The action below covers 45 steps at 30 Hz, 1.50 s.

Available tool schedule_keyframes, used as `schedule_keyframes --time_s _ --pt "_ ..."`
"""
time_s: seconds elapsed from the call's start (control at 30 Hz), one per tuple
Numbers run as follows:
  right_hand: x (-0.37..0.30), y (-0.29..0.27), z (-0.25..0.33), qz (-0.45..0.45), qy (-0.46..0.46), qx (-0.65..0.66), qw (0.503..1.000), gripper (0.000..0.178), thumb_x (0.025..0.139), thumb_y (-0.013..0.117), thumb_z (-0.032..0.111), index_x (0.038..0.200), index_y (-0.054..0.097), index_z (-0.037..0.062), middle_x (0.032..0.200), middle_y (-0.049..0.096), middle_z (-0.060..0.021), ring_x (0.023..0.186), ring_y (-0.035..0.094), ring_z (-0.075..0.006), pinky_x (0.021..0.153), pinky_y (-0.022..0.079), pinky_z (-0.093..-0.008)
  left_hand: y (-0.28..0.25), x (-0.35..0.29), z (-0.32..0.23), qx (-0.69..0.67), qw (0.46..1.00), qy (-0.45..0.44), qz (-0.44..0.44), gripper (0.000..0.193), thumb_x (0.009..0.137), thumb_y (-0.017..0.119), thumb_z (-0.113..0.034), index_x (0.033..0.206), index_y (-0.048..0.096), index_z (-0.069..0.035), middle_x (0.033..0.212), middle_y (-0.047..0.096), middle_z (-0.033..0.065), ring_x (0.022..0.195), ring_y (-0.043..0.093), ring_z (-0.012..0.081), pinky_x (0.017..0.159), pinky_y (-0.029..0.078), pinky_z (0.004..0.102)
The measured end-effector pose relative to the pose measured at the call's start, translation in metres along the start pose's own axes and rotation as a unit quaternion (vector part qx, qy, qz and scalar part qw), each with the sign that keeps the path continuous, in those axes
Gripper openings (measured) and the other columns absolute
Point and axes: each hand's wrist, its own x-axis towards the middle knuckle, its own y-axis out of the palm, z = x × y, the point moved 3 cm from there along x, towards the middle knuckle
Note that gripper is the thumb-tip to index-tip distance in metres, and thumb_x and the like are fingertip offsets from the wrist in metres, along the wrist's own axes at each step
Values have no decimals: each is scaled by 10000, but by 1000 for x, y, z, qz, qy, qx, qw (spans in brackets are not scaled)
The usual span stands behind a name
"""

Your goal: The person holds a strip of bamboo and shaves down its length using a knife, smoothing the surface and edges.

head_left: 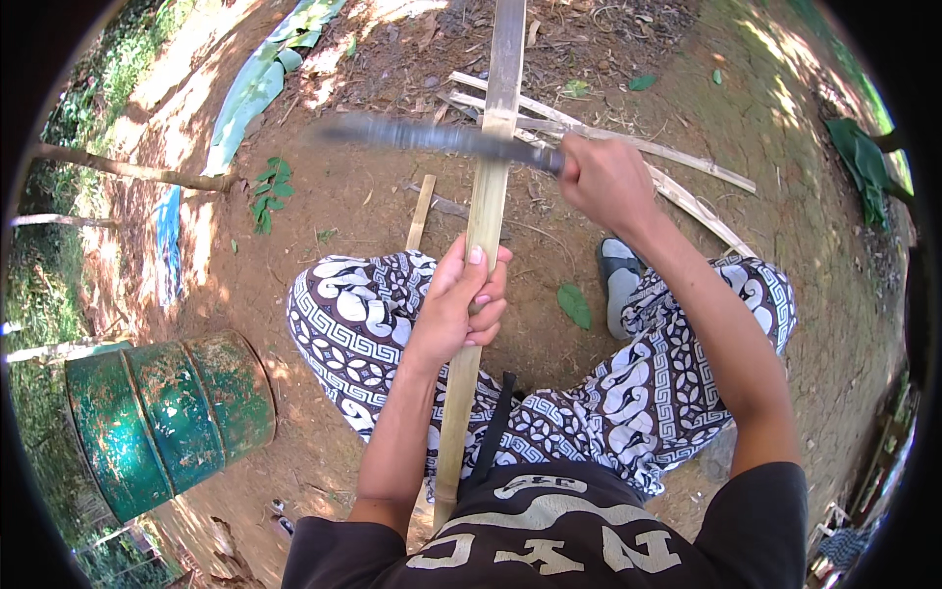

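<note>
A long pale bamboo strip (488,201) runs from beside my waist up past the top edge of the view. My left hand (461,302) is wrapped round it at about knee height, thumb lying along its face. In my right hand (605,182) is the handle of a machete (422,136), gripped in a fist. Its blade points left and crosses the strip above my left hand, near a node. Motion blurs the blade toward its tip, and I cannot tell whether the edge touches the bamboo.
Several split bamboo strips (677,152) lie on the dirt beyond my right hand. A short bamboo piece (421,211) rests near my left knee. To the left stands a rusty green drum (172,417). A long banana leaf (257,86) lies at the far left.
</note>
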Motion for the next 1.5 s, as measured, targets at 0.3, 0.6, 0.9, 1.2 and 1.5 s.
schedule_keyframes --time_s 0.3,0.6,0.9,1.2,1.5 --pt "6 -1 -13 15 24 18 999 86 792 623 159 795 660 81 630 643 -146 599 657 -363 584 544 -481 1 1 0 21 1000 -11 0 301 1095 360 -293 1209 481 -42 722 340 -22 434 223 22 336 202 192" --pt "29 -11 -97 -108 297 96 944 169 847 620 155 760 585 15 583 591 -142 550 623 -305 565 504 -441 -2 -4 -1 53 997 -48 28 299 1092 365 -303 1204 461 -43 711 382 -13 426 286 40 357 268 205" --pt "-3 -46 -50 -74 384 534 750 182 823 680 107 716 544 52 529 453 38 402 390 -73 409 322 -265 0 12 -7 172 979 76 74 449 1022 509 -281 1344 456 27 759 573 91 581 552 122 591 524 286" --pt "-17 -62 -35 -104 314 336 882 371 833 717 183 615 436 77 543 424 45 496 343 -55 476 293 -297 26 58 -25 -33 987 -6 155 717 1056 140 -527 1329 489 38 714 516 40 645 551 178 670 491 335" --pt "-35 -70 -3 -58 272 319 906 447 840 722 200 600 369 68 562 379 64 549 309 -61 503 269 -304 -14 73 -7 -77 990 -43 114 620 1059 208 -460 1278 520 29 811 551 32 638 550 144 581 485 282"
